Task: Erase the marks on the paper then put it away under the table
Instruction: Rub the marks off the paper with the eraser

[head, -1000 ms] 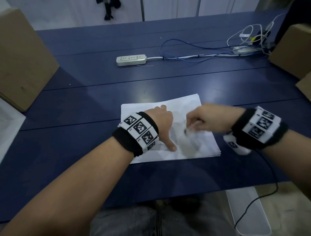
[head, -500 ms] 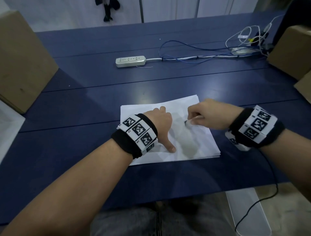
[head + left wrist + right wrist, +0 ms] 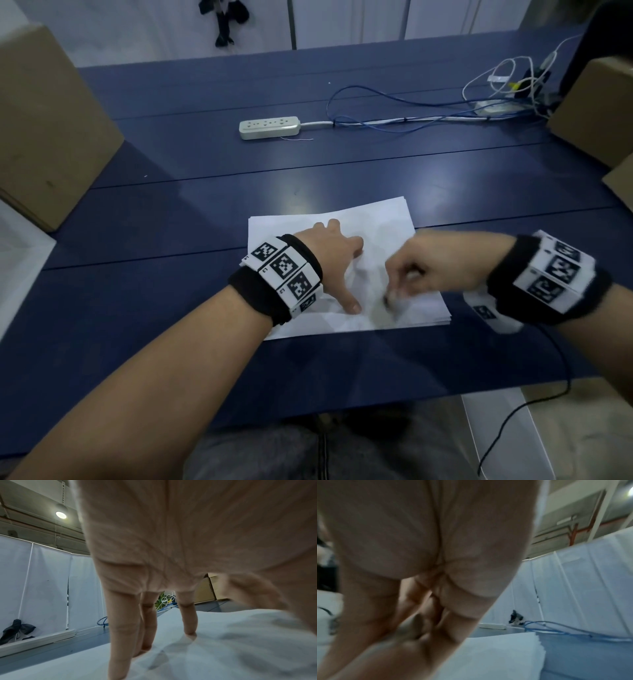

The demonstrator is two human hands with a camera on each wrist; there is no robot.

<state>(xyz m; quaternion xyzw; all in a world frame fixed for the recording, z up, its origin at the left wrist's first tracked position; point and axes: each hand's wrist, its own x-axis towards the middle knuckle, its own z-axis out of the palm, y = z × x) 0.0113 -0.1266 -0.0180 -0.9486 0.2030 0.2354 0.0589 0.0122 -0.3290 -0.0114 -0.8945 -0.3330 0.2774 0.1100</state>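
One paper stack (image 3: 383, 219) near the table's (image 3: 171, 308) front edge; left hand (image 3: 329, 260) presses it, fingers straight; right hand (image 3: 421, 270) pinches a small blurred eraser (image 3: 390, 298).

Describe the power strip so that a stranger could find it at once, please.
On the blue table, look beyond the paper and both hands, toward the far side. The power strip lies flat there, alone: a pale oblong bar with sockets, its white cord running right toward tangled cables.
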